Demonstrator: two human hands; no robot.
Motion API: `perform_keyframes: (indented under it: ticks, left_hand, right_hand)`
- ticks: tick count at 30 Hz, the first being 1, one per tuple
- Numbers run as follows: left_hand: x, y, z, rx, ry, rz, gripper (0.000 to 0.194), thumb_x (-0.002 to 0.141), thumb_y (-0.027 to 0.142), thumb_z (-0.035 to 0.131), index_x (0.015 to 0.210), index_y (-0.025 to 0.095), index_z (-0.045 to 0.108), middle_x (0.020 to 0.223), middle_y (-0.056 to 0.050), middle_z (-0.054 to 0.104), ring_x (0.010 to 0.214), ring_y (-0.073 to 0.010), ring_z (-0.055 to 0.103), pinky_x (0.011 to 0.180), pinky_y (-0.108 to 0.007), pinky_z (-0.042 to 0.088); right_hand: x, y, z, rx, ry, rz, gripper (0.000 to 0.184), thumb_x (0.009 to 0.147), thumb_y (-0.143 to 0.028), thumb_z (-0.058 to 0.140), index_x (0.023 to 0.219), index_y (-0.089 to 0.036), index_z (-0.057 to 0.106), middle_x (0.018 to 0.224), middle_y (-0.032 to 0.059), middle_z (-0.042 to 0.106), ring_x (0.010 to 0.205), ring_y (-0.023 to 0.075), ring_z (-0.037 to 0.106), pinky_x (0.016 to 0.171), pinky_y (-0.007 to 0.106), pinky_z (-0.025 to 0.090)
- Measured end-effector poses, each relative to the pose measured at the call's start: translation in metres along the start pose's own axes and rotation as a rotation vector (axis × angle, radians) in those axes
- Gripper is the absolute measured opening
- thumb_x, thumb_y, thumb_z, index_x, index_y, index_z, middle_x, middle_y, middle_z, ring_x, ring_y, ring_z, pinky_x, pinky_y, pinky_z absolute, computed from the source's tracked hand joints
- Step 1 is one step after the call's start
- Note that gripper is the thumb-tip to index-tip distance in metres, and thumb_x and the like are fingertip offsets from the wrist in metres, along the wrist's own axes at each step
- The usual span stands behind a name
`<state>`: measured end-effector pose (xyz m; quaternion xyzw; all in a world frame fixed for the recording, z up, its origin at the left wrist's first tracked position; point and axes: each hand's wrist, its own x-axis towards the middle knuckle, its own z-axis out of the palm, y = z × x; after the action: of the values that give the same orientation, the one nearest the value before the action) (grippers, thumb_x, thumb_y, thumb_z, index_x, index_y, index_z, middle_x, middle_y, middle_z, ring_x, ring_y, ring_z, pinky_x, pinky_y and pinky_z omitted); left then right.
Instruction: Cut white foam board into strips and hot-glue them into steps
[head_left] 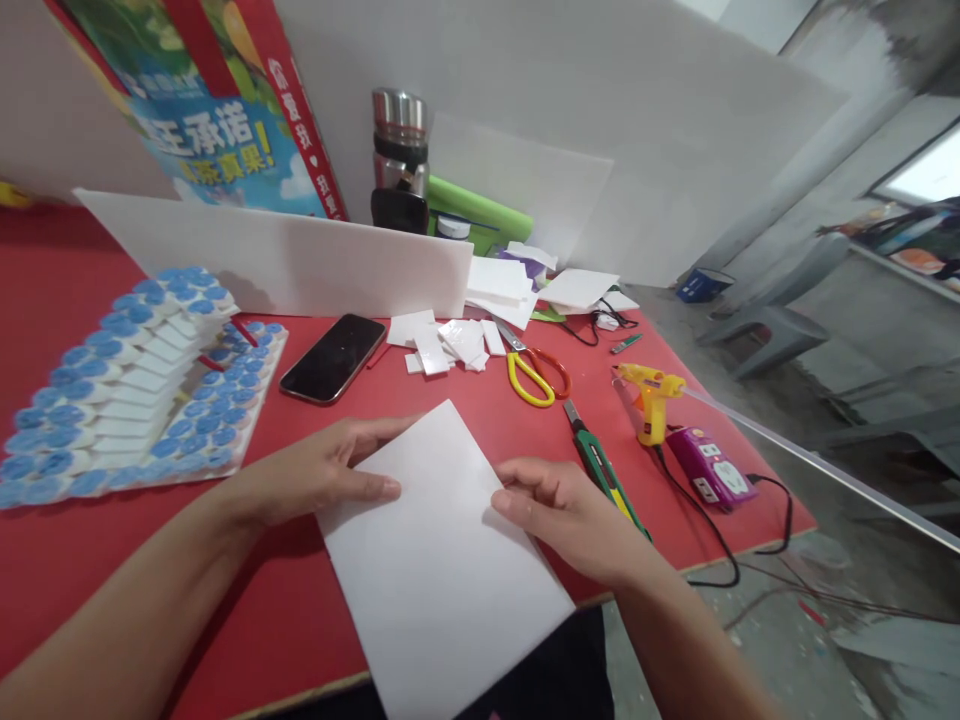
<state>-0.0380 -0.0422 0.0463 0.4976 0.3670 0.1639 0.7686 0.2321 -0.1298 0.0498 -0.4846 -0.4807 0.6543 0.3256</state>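
We hold the white card (pixel 450 560) w/ both hands, at the near edge of the red table (pixel 300 600); its lower part sticks out past that edge. Our L hand (pixel 330 470) is clamped on the card's L side, thumb flat on top, fingers partly hidden behind. Our R hand (pixel 559 510) is closed on the R side, thumb at the edge, fingers curled.

Just beyond, we've a phone (pixel 334 358), white scraps (pixel 446 345) & scissors (pixel 540 375) w/ one yellow & one red-orange handle. R of the card lies a green cutter (pixel 604 470); further R, a yellow glue gun (pixel 652 395) w/ a long clear stick (pixel 810 455) out its back, near a purple box (pixel 709 465) w/ a black cord. On our L sits a blue-&-white model (pixel 142 390), stepped, w/ red bits. Behind: a long white board (pixel 300 260) on edge, a flask (pixel 400 150), a green roll (pixel 480 205) & a printed bag (pixel 217 120).
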Motion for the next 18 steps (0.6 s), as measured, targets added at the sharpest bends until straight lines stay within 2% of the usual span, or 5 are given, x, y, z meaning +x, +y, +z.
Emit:
perform_keyframes:
  ticks: [3,5,8,11,18]
  left_hand:
    - [0.002,-0.002,-0.002,0.036,0.015,0.006,0.068,0.068,0.033,0.092,0.134,0.035,0.075,0.127,-0.012,0.078,0.100,-0.0384,0.079,0.070,-0.039,0.064]
    - [0.005,-0.004,-0.004,-0.001,0.108,0.038,0.066,0.069,0.036,0.093,0.132,0.033,0.076,0.122,-0.012,0.080,0.093,-0.0345,0.080,0.068,-0.037,0.064]
    - [0.006,-0.005,-0.005,-0.219,0.254,0.164,0.069,0.074,0.059,0.087,0.134,0.028,0.075,0.091,-0.011,0.082,0.067,-0.0259,0.076,0.055,-0.033,0.060]
    - [0.007,-0.003,0.002,-0.330,0.253,0.310,0.079,0.073,0.078,0.077,0.131,0.024,0.076,0.075,-0.007,0.076,0.057,-0.0212,0.067,0.046,-0.030,0.054]
    - [0.010,-0.002,0.028,-0.443,0.399,0.423,0.041,0.083,0.051,0.083,0.117,0.028,0.081,0.102,-0.006,0.080,0.078,-0.0195,0.072,0.069,-0.031,0.060]
  right_hand:
    - [0.004,0.004,0.003,0.074,0.091,0.055,0.032,0.084,-0.052,0.082,0.091,-0.021,0.078,0.078,-0.0001,0.075,0.065,0.0140,0.063,0.059,0.024,0.046]
    - [0.010,0.007,0.000,0.156,0.161,0.081,0.035,0.079,-0.052,0.086,0.086,-0.019,0.078,0.072,0.0001,0.074,0.059,0.0127,0.061,0.056,0.023,0.044]
    - [0.017,0.012,-0.010,0.348,0.262,0.107,0.034,0.069,-0.046,0.094,0.080,-0.017,0.079,0.069,0.0018,0.076,0.058,0.0136,0.064,0.057,0.024,0.048]
    - [0.022,0.015,-0.020,0.508,0.276,0.176,0.031,0.062,-0.036,0.098,0.077,-0.015,0.080,0.073,0.0048,0.080,0.061,0.0152,0.069,0.062,0.026,0.053]
    - [0.023,0.018,-0.020,0.580,0.186,0.231,0.023,0.067,-0.029,0.097,0.078,-0.015,0.082,0.075,0.0050,0.081,0.062,0.0156,0.071,0.063,0.026,0.057]
